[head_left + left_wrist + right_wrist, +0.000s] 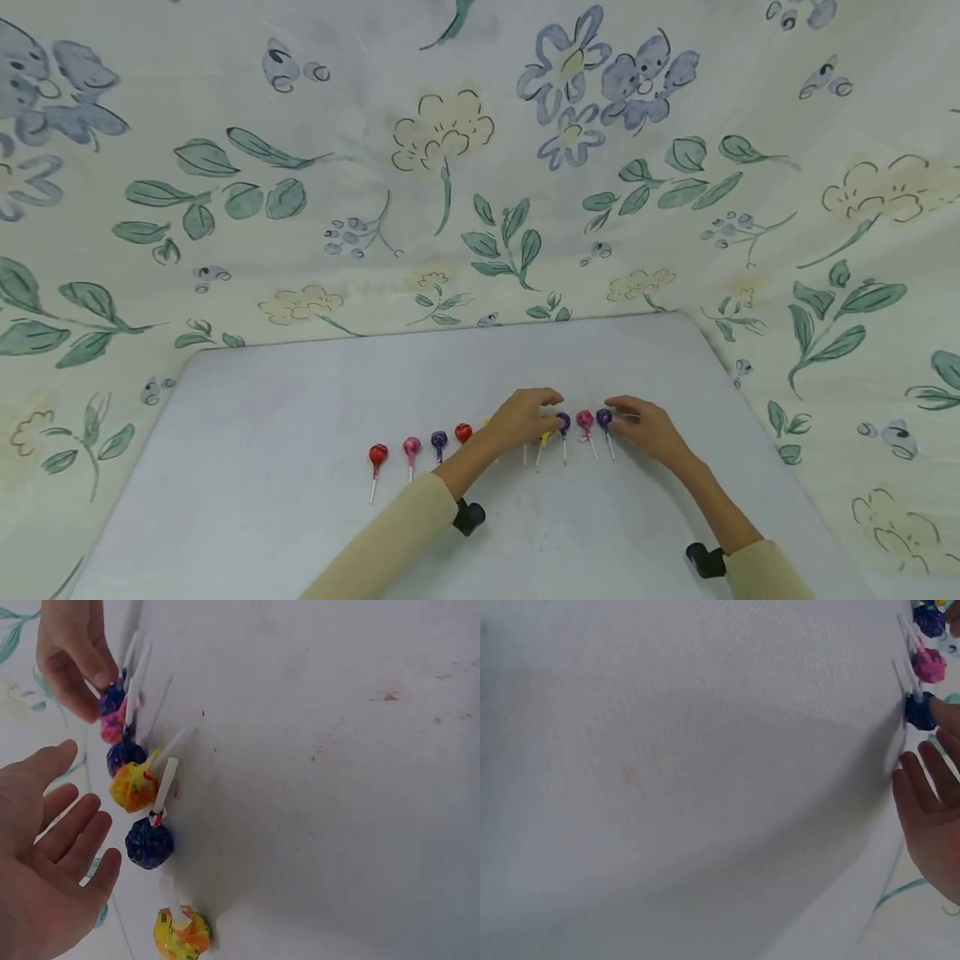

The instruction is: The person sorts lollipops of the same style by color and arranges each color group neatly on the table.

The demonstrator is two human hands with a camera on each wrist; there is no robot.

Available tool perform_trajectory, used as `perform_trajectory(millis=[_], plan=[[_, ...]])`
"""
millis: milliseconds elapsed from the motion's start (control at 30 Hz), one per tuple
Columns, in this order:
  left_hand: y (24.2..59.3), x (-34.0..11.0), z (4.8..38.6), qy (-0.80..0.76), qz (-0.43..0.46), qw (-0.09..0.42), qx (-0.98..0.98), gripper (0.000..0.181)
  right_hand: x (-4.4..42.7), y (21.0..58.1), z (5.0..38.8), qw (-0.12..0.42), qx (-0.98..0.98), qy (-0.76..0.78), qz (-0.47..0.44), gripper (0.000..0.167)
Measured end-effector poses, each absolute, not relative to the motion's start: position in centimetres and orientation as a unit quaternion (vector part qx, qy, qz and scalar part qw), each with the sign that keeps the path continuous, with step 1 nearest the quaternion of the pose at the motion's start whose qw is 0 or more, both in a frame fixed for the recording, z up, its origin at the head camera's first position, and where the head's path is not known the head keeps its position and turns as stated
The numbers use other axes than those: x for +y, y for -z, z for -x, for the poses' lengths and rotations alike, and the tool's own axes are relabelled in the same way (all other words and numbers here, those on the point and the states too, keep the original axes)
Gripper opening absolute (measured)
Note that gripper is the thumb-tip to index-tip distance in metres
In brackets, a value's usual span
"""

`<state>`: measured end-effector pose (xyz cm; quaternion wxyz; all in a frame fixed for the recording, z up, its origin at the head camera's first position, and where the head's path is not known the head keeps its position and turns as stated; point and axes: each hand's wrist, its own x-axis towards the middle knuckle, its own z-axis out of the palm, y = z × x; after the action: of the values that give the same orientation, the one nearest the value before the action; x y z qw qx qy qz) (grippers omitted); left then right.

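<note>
A row of wrapped lollipops lies on the white table. The left hand (525, 417) hovers over the row's right half, hiding part of it; its relaxed fingers hold nothing. Beside that hand (60, 855) lie a dark blue lollipop (149, 844) and a yellow-orange one (135, 786). At the row's right end, the right hand (648, 429) has its thumb against a purple lollipop (604, 419). In the right wrist view, the thumb touches this dark lollipop (921, 711) while the other fingers of the right hand (937, 817) extend loosely. A pink lollipop (585, 419) lies just left of it.
Further left in the row are a red lollipop (378, 454), a pink one (412, 447), a purple one (438, 439) and another red one (463, 432). Floral cloth (442, 192) surrounds the table (262, 433) behind and at the sides.
</note>
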<state>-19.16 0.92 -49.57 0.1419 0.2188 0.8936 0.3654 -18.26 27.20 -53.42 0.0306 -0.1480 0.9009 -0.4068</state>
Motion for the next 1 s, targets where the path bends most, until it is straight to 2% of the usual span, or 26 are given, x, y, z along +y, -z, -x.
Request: perform_trajectory(millis=[433,1000], plan=[[50.6,2.2,20.0,-0.32,-0.206,0.178,0.907,0.038,26.8,53.6,18.4,0.03,0.912,0.386,0.137,0.032],[51.1,3.0,20.3,-0.302,-0.188,0.144,0.924,0.026,27.2,53.3,19.0,0.041,0.911,0.388,0.132,0.028]])
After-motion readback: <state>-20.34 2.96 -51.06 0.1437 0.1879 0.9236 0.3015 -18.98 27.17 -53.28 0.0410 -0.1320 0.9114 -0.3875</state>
